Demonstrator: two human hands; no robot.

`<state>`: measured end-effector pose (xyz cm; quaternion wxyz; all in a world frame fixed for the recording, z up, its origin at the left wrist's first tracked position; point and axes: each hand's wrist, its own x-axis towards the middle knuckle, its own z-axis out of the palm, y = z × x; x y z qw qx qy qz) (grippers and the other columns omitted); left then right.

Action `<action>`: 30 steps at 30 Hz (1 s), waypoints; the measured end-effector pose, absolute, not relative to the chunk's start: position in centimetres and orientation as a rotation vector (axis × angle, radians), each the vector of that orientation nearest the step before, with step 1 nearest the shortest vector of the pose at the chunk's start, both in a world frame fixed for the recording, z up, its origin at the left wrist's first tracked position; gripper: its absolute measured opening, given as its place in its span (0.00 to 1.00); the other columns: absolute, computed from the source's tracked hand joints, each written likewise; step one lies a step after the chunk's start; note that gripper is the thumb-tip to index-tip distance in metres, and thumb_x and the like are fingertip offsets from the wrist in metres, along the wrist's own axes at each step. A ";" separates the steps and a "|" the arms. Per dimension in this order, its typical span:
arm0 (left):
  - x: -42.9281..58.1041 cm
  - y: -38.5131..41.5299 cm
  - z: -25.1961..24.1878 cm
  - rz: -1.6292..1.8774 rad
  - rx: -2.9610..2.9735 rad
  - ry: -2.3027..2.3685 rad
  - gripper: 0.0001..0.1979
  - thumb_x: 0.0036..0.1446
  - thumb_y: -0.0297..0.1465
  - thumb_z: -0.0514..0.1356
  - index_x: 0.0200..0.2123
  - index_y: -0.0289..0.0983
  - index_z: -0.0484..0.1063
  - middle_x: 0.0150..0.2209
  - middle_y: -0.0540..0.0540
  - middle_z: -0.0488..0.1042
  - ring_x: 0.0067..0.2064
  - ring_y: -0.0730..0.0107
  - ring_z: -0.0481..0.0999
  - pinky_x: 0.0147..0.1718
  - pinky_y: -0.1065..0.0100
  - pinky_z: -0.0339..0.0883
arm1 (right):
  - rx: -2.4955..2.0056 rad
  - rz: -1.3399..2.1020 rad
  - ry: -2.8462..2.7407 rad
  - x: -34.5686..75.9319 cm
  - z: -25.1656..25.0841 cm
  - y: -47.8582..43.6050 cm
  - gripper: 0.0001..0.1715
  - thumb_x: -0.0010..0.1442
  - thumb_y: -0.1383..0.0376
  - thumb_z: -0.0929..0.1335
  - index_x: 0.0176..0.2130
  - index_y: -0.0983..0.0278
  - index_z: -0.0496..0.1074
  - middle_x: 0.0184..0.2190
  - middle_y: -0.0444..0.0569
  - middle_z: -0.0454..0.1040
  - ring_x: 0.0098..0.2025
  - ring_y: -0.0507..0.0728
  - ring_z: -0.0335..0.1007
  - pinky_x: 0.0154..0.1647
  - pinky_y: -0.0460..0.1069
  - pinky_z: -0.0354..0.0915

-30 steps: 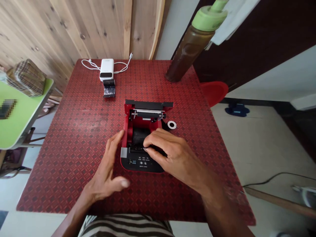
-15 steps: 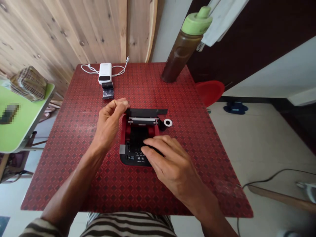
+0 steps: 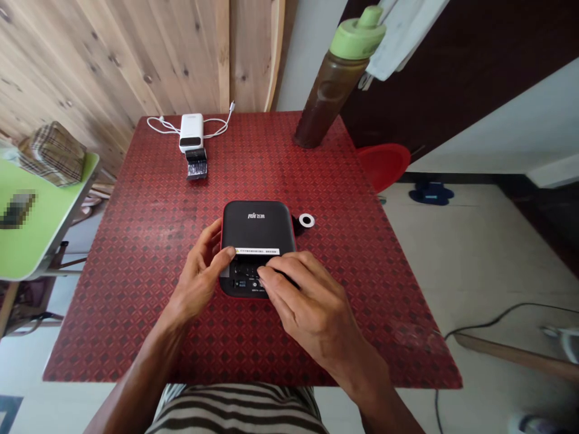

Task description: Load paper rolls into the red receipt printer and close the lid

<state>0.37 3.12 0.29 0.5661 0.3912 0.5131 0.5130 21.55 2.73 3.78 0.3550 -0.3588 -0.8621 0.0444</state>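
A small label printer (image 3: pixel 257 229), black on top with red sides, sits on the table in front of me. Its black lid is lowered, leaving a dark gap along the front above the button panel. My left hand (image 3: pixel 201 268) grips the left side, thumb on the lid's front corner and fingers along the edge. At the front right, my right hand (image 3: pixel 312 295) is pinched, its fingertips at the end of a dark shiny strip (image 3: pixel 248 270) that comes out under the lid. Part of the strip is hidden by these fingers. Beside the printer lies a black roll with a white-rimmed core (image 3: pixel 306 220).
The red patterned table (image 3: pixel 149 253) holds a white power bank (image 3: pixel 192 129) with its cable, a crumpled black film piece (image 3: pixel 197 166) and a tall brown bottle (image 3: pixel 332 84) with a green cap. A green table (image 3: pixel 49 241) stands left, a red stool (image 3: pixel 384 166) behind right.
The printer's lid has swung down from standing upright to nearly closed. My left hand has come toward me with it, from the back corner to the left side. My right hand has stayed nearly in place.
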 end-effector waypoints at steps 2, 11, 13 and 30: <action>0.4 3.1 0.3 1.216 0.909 1.214 0.31 0.67 0.42 0.73 0.70 0.44 0.74 0.74 0.40 0.76 0.77 0.43 0.71 0.75 0.44 0.66 | -0.933 0.125 -2.208 21.6 3.8 2.7 0.10 0.72 0.79 0.72 0.48 0.70 0.82 0.40 0.54 0.85 0.41 0.61 0.81 0.45 0.57 0.81; 0.7 3.0 -0.1 1.256 0.862 1.221 0.32 0.66 0.42 0.74 0.70 0.45 0.75 0.74 0.40 0.76 0.78 0.44 0.71 0.76 0.45 0.65 | -1.032 0.167 -1.966 22.6 3.0 2.2 0.14 0.75 0.73 0.73 0.57 0.63 0.78 0.49 0.55 0.86 0.51 0.61 0.83 0.57 0.58 0.80; 0.8 2.9 -0.2 1.261 0.829 1.218 0.32 0.66 0.43 0.74 0.69 0.45 0.76 0.74 0.41 0.76 0.78 0.44 0.71 0.77 0.44 0.64 | -1.108 0.150 -1.892 22.9 2.3 1.6 0.16 0.75 0.72 0.73 0.59 0.61 0.77 0.50 0.54 0.86 0.53 0.61 0.83 0.58 0.59 0.80; 0.0 -0.9 -0.3 1.217 0.826 1.350 0.24 0.73 0.43 0.69 0.68 0.47 0.80 0.68 0.41 0.81 0.70 0.46 0.79 0.72 0.46 0.68 | -1.376 1.034 -1.215 21.2 -3.5 -1.8 0.39 0.74 0.36 0.68 0.70 0.55 0.74 0.67 0.57 0.81 0.67 0.72 0.79 0.69 0.72 0.73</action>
